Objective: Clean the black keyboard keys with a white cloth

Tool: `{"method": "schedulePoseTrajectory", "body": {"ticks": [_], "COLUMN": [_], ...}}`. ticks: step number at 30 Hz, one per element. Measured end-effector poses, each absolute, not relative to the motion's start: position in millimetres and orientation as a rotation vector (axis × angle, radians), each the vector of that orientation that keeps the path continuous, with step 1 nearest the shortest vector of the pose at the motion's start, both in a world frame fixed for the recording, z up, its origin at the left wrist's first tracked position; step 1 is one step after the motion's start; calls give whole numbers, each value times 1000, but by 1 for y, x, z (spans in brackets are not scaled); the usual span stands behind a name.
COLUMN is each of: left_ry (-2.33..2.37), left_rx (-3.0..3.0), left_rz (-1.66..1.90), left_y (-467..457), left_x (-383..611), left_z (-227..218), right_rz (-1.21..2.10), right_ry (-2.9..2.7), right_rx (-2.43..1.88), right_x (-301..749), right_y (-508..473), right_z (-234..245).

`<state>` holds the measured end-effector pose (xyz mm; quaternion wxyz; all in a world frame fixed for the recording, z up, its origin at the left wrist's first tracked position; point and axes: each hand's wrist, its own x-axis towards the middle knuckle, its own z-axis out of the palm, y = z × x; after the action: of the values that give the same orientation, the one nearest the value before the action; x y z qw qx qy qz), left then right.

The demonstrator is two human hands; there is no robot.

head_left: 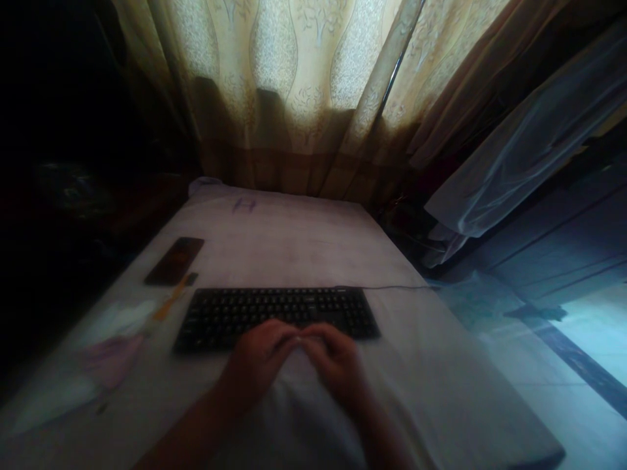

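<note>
My left hand (259, 356) and my right hand (337, 362) meet at the fingertips, just over the front edge of a black keyboard (215, 320). Fingers on both hands are curled and pinched together. A tiny pale spot shows between the fingertips, too small and dim to name. The keyboard lies flat on a bed-like surface with a pale cover (304, 241), and my hands hide part of its lower rows. From its back edge a thin dark cable (392, 287) runs off to the right.
Left of the keyboard lie a dark phone (175, 261), a small dark block (191, 279), a thin orange-yellow stick (170, 300) and a pink piece (110, 359) with clear plastic. Behind hangs a patterned curtain (313, 124). Clothes (514, 143) hang at the right, above the floor (592, 333).
</note>
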<state>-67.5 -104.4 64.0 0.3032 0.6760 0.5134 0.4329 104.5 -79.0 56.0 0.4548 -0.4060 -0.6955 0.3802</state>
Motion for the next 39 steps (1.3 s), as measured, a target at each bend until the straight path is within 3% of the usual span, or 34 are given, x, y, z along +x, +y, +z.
{"method": "schedulePoseTrajectory", "body": {"ticks": [5,13,24,29,34,39], "left_ry": [1348,1137,1048,1107,1233,1305], "left_rx": [1849,1029,757,858,1468,1692], "left_rz": [984,586,451,543,857,803], "left_y": [-98,-88,-69,-60,-55,-47], "left_x": [-69,-59,-31,-8,3,3], "left_z": [75,78,84,74,62,57], "right_rz": [811,639,466,455,540,599], "right_ry": [-1862,-2063,-2249,-2224,-2109,-2042], "right_rx": [-925,-708,-797,-974,-1131,-1194], "right_x": [110,126,160,173,182,184], "right_y": [-77,-71,-68,-58,-50,-44], "right_z": [64,72,76,69,59,53]}}
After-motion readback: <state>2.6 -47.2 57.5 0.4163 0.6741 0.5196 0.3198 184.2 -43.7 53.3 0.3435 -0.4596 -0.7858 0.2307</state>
